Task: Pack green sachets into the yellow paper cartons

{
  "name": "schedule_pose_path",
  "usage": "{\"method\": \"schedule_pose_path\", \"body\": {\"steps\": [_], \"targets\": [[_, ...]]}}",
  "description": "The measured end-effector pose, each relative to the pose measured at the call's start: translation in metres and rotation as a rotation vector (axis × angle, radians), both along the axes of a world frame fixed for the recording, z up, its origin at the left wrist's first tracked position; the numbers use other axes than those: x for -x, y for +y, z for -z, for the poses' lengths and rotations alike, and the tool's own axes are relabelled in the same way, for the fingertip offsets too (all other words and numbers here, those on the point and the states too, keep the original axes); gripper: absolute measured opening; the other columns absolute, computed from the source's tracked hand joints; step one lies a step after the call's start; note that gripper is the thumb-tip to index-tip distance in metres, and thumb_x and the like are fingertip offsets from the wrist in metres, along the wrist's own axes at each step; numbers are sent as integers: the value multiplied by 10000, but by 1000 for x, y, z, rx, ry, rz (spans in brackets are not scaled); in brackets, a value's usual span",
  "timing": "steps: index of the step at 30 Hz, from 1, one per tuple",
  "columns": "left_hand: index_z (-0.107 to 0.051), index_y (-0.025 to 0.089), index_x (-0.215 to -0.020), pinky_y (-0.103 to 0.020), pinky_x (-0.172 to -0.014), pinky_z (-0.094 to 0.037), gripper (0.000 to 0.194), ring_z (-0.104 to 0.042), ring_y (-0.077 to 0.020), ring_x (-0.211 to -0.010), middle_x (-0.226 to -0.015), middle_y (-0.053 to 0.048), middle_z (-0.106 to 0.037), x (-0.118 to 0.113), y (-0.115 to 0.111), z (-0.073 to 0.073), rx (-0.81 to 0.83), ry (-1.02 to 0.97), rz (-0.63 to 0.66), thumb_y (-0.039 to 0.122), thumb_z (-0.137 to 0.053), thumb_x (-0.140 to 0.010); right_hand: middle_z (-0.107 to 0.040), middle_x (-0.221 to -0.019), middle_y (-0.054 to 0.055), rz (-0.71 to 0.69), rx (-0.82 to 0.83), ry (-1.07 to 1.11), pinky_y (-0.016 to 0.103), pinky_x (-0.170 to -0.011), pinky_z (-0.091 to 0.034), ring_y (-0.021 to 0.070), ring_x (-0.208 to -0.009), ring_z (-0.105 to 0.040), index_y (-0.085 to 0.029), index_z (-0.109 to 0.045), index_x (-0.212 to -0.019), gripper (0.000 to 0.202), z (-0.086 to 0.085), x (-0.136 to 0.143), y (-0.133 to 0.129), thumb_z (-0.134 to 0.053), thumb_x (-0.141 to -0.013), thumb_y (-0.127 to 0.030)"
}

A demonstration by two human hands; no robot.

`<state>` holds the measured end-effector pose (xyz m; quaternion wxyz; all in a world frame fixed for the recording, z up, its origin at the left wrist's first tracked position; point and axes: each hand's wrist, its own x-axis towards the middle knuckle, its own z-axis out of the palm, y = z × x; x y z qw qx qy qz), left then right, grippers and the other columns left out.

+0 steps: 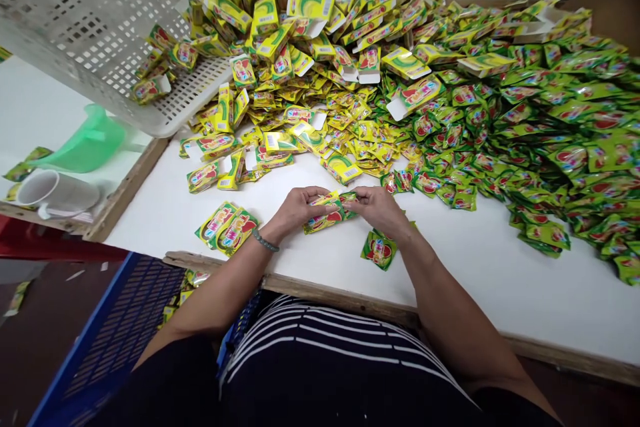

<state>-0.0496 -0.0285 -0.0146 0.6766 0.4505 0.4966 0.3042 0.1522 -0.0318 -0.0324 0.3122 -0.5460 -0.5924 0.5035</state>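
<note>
My left hand (299, 211) is closed on a small yellow-green box (320, 218), held low over the white table (330, 260). At the box's right end, my right hand (379, 208) pinches a green packet (349, 199), which touches the box's end; how far it is inside cannot be told. Another green packet (379, 250) lies just below my right hand. Flat yellow-green packs (227, 227) lie beside my left wrist, which wears a beaded bracelet.
Yellow boxes (265, 17) and small packets are heaped behind my hands, with green packets (520, 120) to the right. A white basket (100, 27) leans at upper left. A green scoop (95, 140) and white mug (57, 192) stand left; a blue crate (110, 327) is below.
</note>
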Motion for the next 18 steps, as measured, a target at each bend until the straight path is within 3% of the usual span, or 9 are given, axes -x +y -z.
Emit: {"method": "schedule_pose_path", "body": {"steps": [3,6,9,12,18], "targets": [[-689,113,-866,-233,-603,-467,463,-620,-118,-621,-756,-35,-719,1,2,0,70,-43,-58,339,-882,-511,-632,-630,-10,6,35,58,277,-571,-482,176,-659,-597,-195,-676,-757,284,3,5,0,-671,-736,-478],[-673,116,-814,-232,-565,-464,452,-608,-117,-573,-684,-24,-704,6,6,1,152,-124,-161,316,-887,-469,-705,-831,25,76,-22,85,343,-725,-541,196,-785,-648,-212,-695,-919,333,6,5,8,-512,-852,-482],[-663,116,-779,-219,-535,-456,414,-601,-111,-547,-652,-18,-694,12,11,3,168,-151,-265,275,-878,-462,-724,-1012,74,115,-193,-167,430,-911,-508,236,-973,-655,-212,-711,-983,348,10,-1,23,-428,-899,-396],[-655,120,-764,-210,-525,-453,374,-594,-104,-531,-633,-13,-687,16,14,6,164,-118,-337,240,-865,-479,-672,-1223,91,73,-356,-374,436,-1068,-409,241,-1203,-569,-207,-707,-1080,347,15,-5,40,-432,-891,-300],[-656,120,-758,-223,-516,-458,355,-606,-121,-529,-615,-15,-681,18,14,9,188,-57,-377,223,-859,-485,-639,-1265,128,-22,-415,-675,523,-1035,-368,326,-1226,-493,-202,-616,-1253,468,20,5,45,-632,-799,-314]]}}
